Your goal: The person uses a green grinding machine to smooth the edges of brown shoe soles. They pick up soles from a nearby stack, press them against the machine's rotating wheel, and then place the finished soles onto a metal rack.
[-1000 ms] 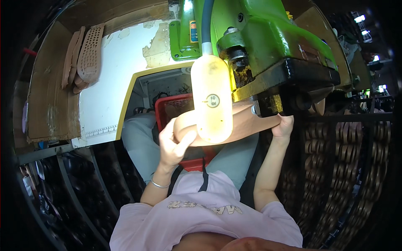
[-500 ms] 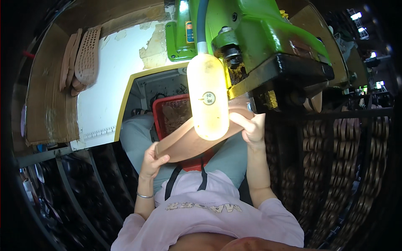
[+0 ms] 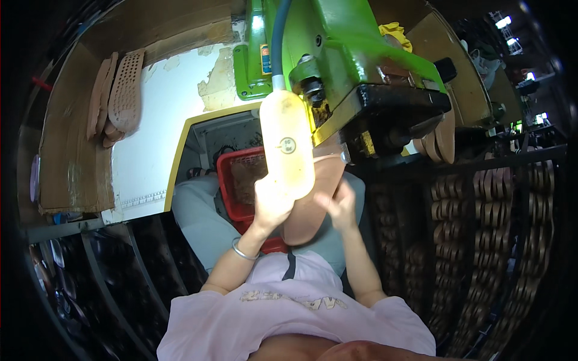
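A smooth tan shoe sole (image 3: pixel 307 221) hangs tilted over my lap, its upper end at the head of the green machine (image 3: pixel 361 54). My left hand (image 3: pixel 272 207) is closed on the sole's left edge; the bright lamp in front of it hides some of the fingers. At the sole's right edge is my right hand (image 3: pixel 341 207), thumb and fingers apart and slightly blurred, not visibly gripping it. The glowing oval lamp (image 3: pixel 288 144) also covers part of the sole.
Below the machine sits a red basket (image 3: pixel 224 180) with brownish scraps. On the white tabletop (image 3: pixel 159 114), perforated tan soles (image 3: pixel 126 90) lean inside a cardboard box (image 3: pixel 72 144). Racks of soles (image 3: pixel 448 228) stand at right, dark shapes on racks (image 3: pixel 90 283) at left.
The sole has swung from lying slantwise to pointing down toward me. My left hand has moved right and up along it; my right hand has come down and loosened its hold.
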`<state>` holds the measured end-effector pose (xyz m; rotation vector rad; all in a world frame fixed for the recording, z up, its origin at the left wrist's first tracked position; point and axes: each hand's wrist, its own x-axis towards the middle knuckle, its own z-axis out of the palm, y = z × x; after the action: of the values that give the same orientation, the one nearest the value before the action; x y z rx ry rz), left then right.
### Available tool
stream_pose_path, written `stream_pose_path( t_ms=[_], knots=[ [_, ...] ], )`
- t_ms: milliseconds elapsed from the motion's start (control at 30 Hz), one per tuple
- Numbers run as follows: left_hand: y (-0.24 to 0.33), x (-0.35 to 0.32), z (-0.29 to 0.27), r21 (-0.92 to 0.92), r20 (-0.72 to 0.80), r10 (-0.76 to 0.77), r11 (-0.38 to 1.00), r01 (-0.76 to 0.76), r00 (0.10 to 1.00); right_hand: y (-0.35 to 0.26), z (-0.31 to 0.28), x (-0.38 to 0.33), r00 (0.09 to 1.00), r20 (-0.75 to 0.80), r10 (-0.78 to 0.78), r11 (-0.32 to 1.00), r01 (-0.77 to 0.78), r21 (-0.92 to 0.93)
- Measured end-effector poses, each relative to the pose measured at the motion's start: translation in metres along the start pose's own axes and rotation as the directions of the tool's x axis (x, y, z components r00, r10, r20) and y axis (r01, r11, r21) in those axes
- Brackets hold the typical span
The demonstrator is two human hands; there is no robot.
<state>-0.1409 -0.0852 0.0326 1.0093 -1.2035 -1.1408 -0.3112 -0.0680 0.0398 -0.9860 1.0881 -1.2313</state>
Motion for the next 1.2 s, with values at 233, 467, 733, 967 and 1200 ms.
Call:
stream_pose_path(
  t_ms=[233, 467, 733, 967, 1200],
  knots=[
    [-0.009, -0.03, 0.002, -0.124, -0.14, -0.105, 0.988, 0.088, 0.985, 0.055, -0.07, -0.088, 0.926, -0.01, 0.378, 0.925, -0.378, 0.032],
    [0.006, -0.015, 0.015, -0.076, -0.087, -0.032, 0.997, 0.026, 0.996, -0.011, -0.118, -0.043, 0.894, -0.446, -0.028, 0.986, 0.098, 0.133],
    [0.032, 0.011, -0.013, -0.085, -0.023, 0.002, 0.996, -0.004, 1.0, -0.085, -0.105, 0.053, 0.927, -0.257, -0.273, 0.959, 0.24, -0.153],
    [0.04, 0.003, -0.078, -0.098, -0.075, -0.026, 0.995, 0.019, 0.997, -0.067, -0.07, 0.076, 0.948, 0.086, -0.306, 0.928, 0.317, -0.196],
    [0.041, -0.023, -0.145, -0.188, -0.164, -0.161, 0.974, 0.129, 0.973, -0.055, -0.01, 0.052, 0.946, 0.179, -0.269, 0.923, 0.306, -0.233]
  ],
)
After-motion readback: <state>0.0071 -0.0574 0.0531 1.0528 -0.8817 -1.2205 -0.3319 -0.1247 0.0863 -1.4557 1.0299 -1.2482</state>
